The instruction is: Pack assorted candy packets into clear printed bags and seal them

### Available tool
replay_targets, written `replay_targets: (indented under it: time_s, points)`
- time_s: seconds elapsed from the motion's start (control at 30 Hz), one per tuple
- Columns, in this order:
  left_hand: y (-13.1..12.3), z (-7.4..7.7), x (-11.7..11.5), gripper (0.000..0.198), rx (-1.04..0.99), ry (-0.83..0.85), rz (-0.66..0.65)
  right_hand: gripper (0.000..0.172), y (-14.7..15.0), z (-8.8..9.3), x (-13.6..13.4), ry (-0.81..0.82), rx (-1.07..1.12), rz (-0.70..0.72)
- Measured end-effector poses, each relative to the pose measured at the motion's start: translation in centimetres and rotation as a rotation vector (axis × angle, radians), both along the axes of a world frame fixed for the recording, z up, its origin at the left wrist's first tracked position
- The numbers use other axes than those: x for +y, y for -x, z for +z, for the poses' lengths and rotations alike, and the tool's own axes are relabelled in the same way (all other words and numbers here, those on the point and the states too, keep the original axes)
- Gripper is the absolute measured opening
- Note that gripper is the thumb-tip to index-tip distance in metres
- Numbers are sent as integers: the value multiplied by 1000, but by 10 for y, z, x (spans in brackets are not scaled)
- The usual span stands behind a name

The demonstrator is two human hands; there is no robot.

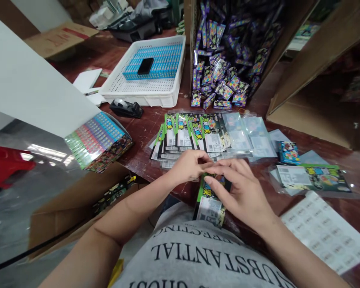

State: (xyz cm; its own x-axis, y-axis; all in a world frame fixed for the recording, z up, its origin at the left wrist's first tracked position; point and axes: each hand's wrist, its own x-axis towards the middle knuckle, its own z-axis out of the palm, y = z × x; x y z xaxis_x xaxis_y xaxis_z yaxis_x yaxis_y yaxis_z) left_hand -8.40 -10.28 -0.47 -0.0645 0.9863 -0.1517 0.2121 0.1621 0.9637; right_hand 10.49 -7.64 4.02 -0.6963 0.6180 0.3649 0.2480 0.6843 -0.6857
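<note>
A black-and-green printed plastic bag [210, 200] hangs at the table's front edge, close to my body. My left hand [192, 166] is closed, its thumb and forefinger pinched at the bag's top end. My right hand [241, 192] curves over the same end, with its fingertips against the left ones and its thumb lying over the print. The fingers hide the bag's top edge. Just beyond lies a fanned stack of similar printed bags [211, 132] with clear flaps. To the right are a small blue box [289, 153] and another printed bag [315, 178].
A carton [195, 24] of small purple packets [223, 90] stands at the back. Left of it are a white basket [165, 99] with blue boxes and a black phone [145, 66], a tape dispenser [126, 108], and a display box [100, 140]. A sticker sheet [327, 232] lies right.
</note>
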Motion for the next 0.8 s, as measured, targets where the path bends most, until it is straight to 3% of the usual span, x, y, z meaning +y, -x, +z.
replay_targets:
  time_s: [0.2, 0.27, 0.37, 0.5, 0.6, 0.8]
  points:
    - [-2, -3, -3, 15, -44, -44, 25, 13, 19, -8, -24, 227, -13, -41]
    - [-2, -1, -5, 16, -15, -76, 3, 14, 13, -3, -14, 302, 44, 16]
    - [-1, 5, -6, 15, 59, -117, -37, 15, -5, 22, 27, 379, 60, 159]
    - [1, 10, -4, 15, 123, -134, -110, 22, -17, 55, 92, 248, -283, 506]
    - [-1, 12, -1, 13, 133, -154, -133, 23, -3, 59, 113, 180, -532, 724]
    - [-4, 15, -3, 13, 76, -173, -131, 11, 23, 37, 113, 45, -620, 747]
